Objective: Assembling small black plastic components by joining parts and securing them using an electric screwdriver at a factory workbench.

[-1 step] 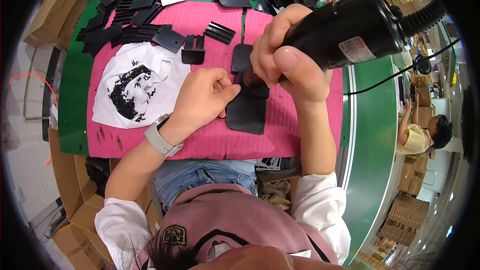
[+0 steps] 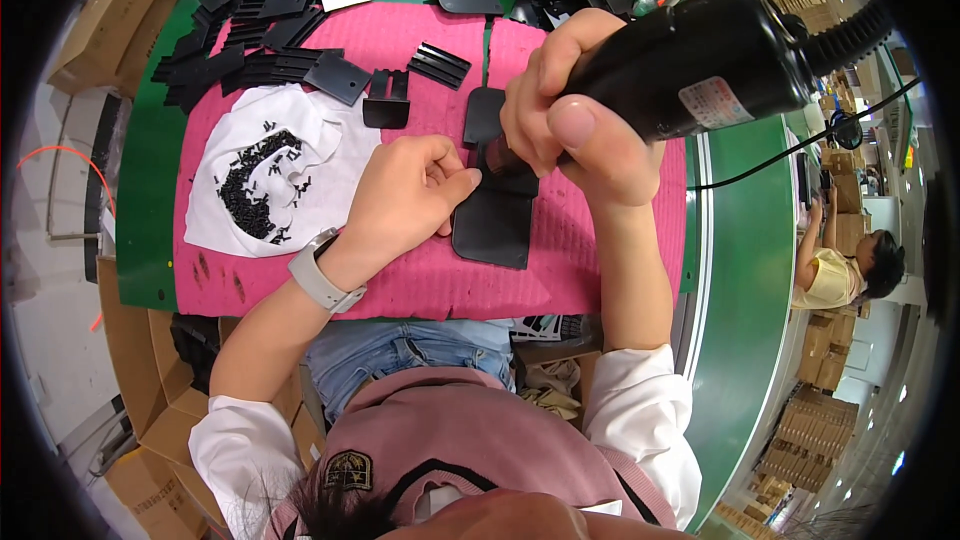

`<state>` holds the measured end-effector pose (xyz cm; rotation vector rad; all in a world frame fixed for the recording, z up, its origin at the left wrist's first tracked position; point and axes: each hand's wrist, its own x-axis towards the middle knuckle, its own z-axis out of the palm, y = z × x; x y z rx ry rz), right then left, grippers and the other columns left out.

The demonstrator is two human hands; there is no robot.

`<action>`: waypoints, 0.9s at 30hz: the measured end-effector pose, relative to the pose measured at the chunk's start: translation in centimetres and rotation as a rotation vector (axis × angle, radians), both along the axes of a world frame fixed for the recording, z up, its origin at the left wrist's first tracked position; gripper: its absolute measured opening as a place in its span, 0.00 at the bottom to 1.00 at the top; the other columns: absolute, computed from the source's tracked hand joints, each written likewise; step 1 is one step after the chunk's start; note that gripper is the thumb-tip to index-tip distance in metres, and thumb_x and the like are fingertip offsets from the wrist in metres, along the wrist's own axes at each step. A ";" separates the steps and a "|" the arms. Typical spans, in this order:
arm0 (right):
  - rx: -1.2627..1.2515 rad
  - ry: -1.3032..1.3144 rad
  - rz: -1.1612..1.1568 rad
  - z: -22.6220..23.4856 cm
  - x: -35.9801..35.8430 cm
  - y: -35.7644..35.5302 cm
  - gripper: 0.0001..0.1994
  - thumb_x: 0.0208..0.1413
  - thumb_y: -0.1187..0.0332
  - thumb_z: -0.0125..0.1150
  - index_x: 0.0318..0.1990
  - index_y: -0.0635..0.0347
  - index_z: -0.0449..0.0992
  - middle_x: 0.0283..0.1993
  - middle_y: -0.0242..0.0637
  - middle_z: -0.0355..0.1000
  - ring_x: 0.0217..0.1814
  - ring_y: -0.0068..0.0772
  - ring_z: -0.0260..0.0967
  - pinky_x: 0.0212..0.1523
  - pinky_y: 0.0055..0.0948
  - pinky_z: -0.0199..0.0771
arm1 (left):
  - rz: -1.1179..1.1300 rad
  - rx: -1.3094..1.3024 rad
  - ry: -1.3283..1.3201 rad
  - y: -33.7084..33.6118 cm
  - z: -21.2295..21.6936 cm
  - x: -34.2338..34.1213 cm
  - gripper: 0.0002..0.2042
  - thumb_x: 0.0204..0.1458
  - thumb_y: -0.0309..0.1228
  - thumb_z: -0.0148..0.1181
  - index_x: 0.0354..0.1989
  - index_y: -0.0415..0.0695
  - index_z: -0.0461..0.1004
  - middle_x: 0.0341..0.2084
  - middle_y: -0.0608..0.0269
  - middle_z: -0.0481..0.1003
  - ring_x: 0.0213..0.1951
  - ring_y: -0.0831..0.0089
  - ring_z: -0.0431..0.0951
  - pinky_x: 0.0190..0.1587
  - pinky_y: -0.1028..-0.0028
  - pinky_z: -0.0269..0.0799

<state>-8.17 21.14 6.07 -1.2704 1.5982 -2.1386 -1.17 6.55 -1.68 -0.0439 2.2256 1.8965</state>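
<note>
My right hand (image 2: 600, 130) is wrapped round a black electric screwdriver (image 2: 690, 65), tilted with its tip end down on a black plastic part (image 2: 492, 225). That part lies on a pink foam mat (image 2: 560, 270) and has a wide flat plate at its near end. Curled, with thumb and fingers pressed together, my left hand (image 2: 415, 188) is at the left edge of the part; whether a small thing is between the fingertips is hidden. To its left a white cloth (image 2: 215, 225) carries a heap of small black screws (image 2: 245, 190).
Black slotted pieces (image 2: 440, 65) and flat plates (image 2: 338, 77) are piled along the mat's far side and beyond on the green table (image 2: 150, 270). A black cable (image 2: 790, 165) crosses at right. Cardboard boxes (image 2: 150, 410) stand at left. Another person (image 2: 840, 270) sits far right.
</note>
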 end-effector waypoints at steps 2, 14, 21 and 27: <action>-0.010 0.005 0.005 -0.1 0.1 -0.1 0.13 0.49 0.66 0.59 0.32 0.63 0.61 0.13 0.32 0.57 0.10 0.21 0.51 0.11 0.21 0.54 | 0.002 -0.002 -0.001 0.0 -0.1 0.0 0.09 0.49 0.27 0.60 0.21 0.35 0.70 0.10 0.62 0.71 0.12 0.77 0.73 0.17 0.77 0.64; -0.045 -0.057 -0.033 -0.3 1.0 0.0 0.14 0.48 0.68 0.63 0.30 0.63 0.62 0.14 0.31 0.59 0.12 0.22 0.56 0.13 0.21 0.55 | 0.035 -0.105 0.096 0.3 0.2 0.2 0.10 0.48 0.27 0.60 0.19 0.36 0.69 0.10 0.57 0.71 0.13 0.71 0.74 0.19 0.73 0.65; 0.072 0.033 -0.089 0.2 2.6 0.2 0.23 0.43 0.65 0.69 0.41 0.66 0.62 0.17 0.31 0.61 0.16 0.21 0.60 0.17 0.22 0.60 | 0.117 -0.322 0.432 0.8 -0.5 1.4 0.07 0.46 0.27 0.60 0.21 0.39 0.71 0.12 0.55 0.71 0.17 0.60 0.74 0.22 0.66 0.67; 0.214 -0.144 -0.439 3.2 5.8 6.3 0.29 0.37 0.74 0.69 0.49 0.67 0.63 0.22 0.31 0.67 0.19 0.20 0.63 0.22 0.20 0.64 | 0.528 -0.678 0.749 -5.0 1.5 4.4 0.02 0.47 0.24 0.58 0.28 0.40 0.75 0.22 0.55 0.72 0.26 0.58 0.74 0.28 0.63 0.67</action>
